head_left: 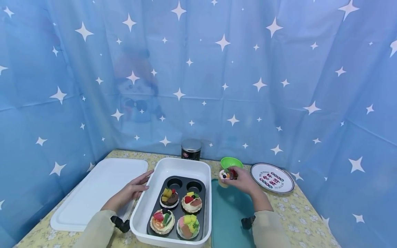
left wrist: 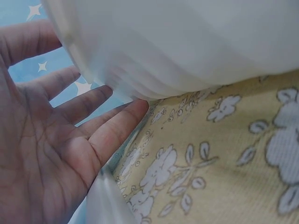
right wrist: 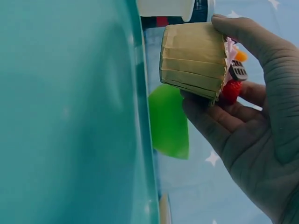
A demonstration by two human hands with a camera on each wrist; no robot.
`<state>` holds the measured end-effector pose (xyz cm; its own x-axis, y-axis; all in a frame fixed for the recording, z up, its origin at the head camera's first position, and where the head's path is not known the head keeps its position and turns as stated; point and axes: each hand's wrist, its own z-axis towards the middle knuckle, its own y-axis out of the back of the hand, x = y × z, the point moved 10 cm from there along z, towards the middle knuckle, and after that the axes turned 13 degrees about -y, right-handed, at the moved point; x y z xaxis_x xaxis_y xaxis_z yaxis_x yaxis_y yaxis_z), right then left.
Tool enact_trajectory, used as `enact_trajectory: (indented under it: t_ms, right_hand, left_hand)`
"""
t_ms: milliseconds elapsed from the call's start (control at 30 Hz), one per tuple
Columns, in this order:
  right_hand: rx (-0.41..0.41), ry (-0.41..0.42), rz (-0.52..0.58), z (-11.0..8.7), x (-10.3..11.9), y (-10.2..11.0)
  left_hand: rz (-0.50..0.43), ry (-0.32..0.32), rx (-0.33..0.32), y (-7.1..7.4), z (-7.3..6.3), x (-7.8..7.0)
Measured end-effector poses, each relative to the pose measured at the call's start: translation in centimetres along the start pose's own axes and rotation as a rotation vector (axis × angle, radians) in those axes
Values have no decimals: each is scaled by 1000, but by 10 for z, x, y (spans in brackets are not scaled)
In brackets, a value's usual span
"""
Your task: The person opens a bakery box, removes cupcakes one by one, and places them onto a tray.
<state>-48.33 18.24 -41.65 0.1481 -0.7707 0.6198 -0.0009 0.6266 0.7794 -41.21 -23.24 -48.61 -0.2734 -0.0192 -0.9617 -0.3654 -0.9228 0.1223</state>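
Right hand (head_left: 244, 180) grips one cupcake (right wrist: 193, 58); left hand (head_left: 128, 191), straight-fingered, at one tub (head_left: 181, 167); one tin (head_left: 183, 182) holds four cupcakes (head_left: 162, 223).

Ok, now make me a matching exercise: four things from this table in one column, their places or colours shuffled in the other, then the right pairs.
Things
1. Muffin tray
2. Lone cupcake
3. Small bowl
4. Round plate

Places and colours
A. Bright green
B. White with a dark rim
C. Inside the white tub
D. Held in the right hand

Pairs: 1-C, 2-D, 3-A, 4-B
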Motion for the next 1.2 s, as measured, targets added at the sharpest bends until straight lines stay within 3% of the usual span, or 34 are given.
enact_trajectory:
  t_ms: [267, 533, 1200]
  right_hand:
    - [15, -12, 11, 1, -4, -5]
    - [15, 19, -52, 2, -3, -12]
    - [57, 21, -10, 1, -3, -26]
  left_hand:
    - [6, 6, -9, -1, 0, -2]
    - [3, 12, -13, -1, 0, -2]
    - [-2, -1, -7, -1, 0, 0]
